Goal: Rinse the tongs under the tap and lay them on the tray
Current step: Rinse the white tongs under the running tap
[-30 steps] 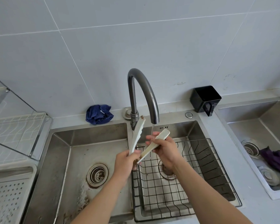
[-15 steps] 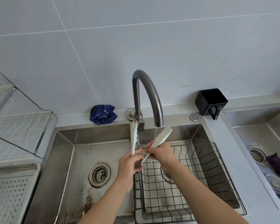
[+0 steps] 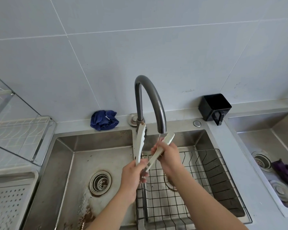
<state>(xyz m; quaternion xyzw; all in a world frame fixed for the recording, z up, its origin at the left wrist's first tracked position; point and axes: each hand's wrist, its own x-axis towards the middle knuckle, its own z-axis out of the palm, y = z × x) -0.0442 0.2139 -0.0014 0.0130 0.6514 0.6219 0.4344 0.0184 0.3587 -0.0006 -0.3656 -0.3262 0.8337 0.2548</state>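
White tongs are spread in a V over the sink, under the dark curved tap. My left hand grips their hinge end near the sink divider. My right hand is wrapped round the right arm of the tongs, whose tip sits right under the spout, where a thin stream of water falls. The left arm of the tongs points up toward the tap's base. A white perforated tray lies at the far left on the counter.
A double steel sink has a black wire basket in its right basin. A blue cloth and a black cup sit at the wall. A dish rack stands left; a second sink holds a purple cloth.
Both hands and the tongs have stayed under the spout; the left arm of the tongs swung more upright. The view has shifted slightly left.
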